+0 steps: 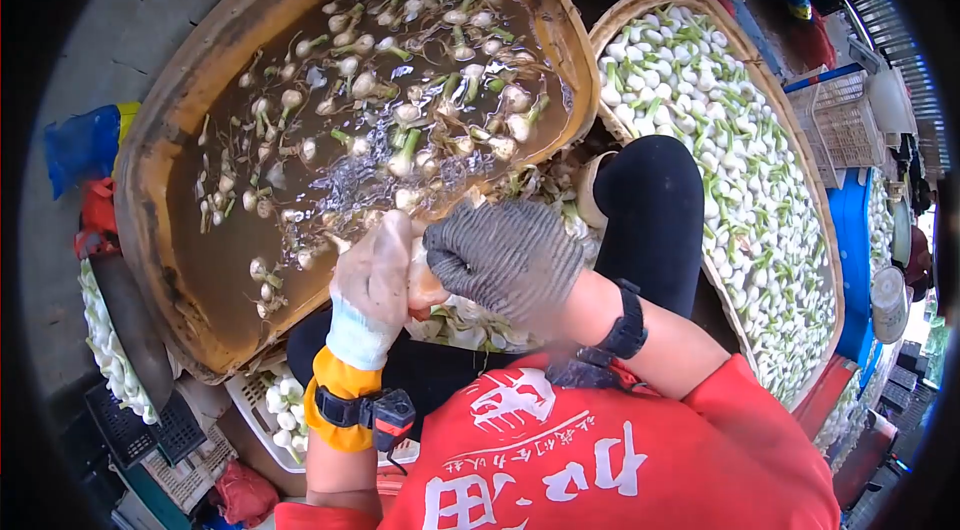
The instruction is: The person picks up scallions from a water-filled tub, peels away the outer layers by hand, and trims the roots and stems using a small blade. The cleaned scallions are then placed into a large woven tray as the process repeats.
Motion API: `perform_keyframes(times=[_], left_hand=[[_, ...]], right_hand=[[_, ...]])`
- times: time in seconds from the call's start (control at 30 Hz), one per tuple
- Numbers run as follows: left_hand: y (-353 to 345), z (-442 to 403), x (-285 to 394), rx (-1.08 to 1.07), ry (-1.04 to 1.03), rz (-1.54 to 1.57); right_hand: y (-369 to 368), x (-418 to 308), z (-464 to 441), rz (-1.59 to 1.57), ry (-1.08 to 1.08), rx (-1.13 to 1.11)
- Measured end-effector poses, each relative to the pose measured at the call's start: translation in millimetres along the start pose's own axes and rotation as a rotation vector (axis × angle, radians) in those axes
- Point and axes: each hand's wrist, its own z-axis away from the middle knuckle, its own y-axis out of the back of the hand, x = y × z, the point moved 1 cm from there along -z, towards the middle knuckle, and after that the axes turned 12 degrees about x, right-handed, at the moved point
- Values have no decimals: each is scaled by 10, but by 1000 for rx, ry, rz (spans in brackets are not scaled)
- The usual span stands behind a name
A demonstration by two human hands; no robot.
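My left hand (372, 275), in a thin whitish glove with an orange cuff, is closed on a garlic bulb; a pale stem (338, 243) pokes out beside its fingers, and the bulb itself is mostly hidden. Pressed close on the other side, my right hand (505, 258) wears a grey striped knit glove. Its fingers are curled tight, and what they hold is hidden. Both hands meet above my lap, at the near rim of an orange tub (160, 220) of murky water. Unpeeled garlic bulbs (365, 85) with roots and green stems float there.
On the right, a long tub (785, 110) is heaped with white peeled bulbs (725, 160). Peelings (480, 325) lie below my hands. A white basket (262, 420) with bulbs stands at lower left, near dark crates (130, 420). Beyond the right tub is a blue container (850, 260).
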Motion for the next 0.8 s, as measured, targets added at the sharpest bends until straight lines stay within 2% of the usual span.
perform_keyframes(times=[0.03, 0.07, 0.1, 0.13, 0.17, 0.2, 0.27, 0.3, 0.33, 0.4, 0.43, 0.5, 0.53, 0.57, 0.63, 0.67, 0.7, 0.73, 0.8], left_hand=[[42, 35, 39, -17, 65, -44], [9, 24, -3, -14, 57, -47], [-42, -19, -94, 164, -249, -82], [-80, -35, -169, 341, -556, -117], [-132, -28, -211, 450, -532, -104], [-161, 30, -230, 453, -535, -106], [-206, 195, -338, 191, -15, 465], [-229, 214, -414, -12, 298, 871], [-232, 268, -438, -4, 292, 872], [-274, 398, -385, -128, 392, 892], [-189, 410, -566, -132, 475, 740], [-169, 527, -293, -156, 427, 742], [-177, 582, -187, -181, 380, 745], [-197, 618, -192, -154, 334, 810], [-187, 644, -179, -128, 288, 844], [-178, 656, -168, -107, 246, 877], [-168, 684, -164, -81, 206, 847], [-165, 709, -162, -78, 200, 847], [-191, 739, -170, -21, 175, 816]], right_hand=[[-18, 17, 9, 0, 3, 7], [-63, 77, 14, -191, -108, 98], [-96, 122, 18, -385, -217, 188], [-90, 145, 37, -388, -210, 195], [-79, 184, 76, -596, -333, 126], [-93, 210, 114, -802, -456, 48], [-245, 144, 200, -834, -442, 72], [-303, 77, 242, -757, -339, 115], [-333, 33, 262, -679, -234, 157], [-328, -18, 254, -580, -189, 93], [-331, -35, 232, -461, -121, 48], [-281, -16, 151, -264, -58, 33], [-200, 18, 56, -130, -95, 88], [7, 42, -99, -44, -252, 81], [84, 483, -252, -57, -231, 640], [136, 793, -371, -174, -400, 712], [228, 929, -394, 102, -490, 820], [330, 964, -348, 31, -640, 666], [337, 799, -132, -47, -593, 463]])
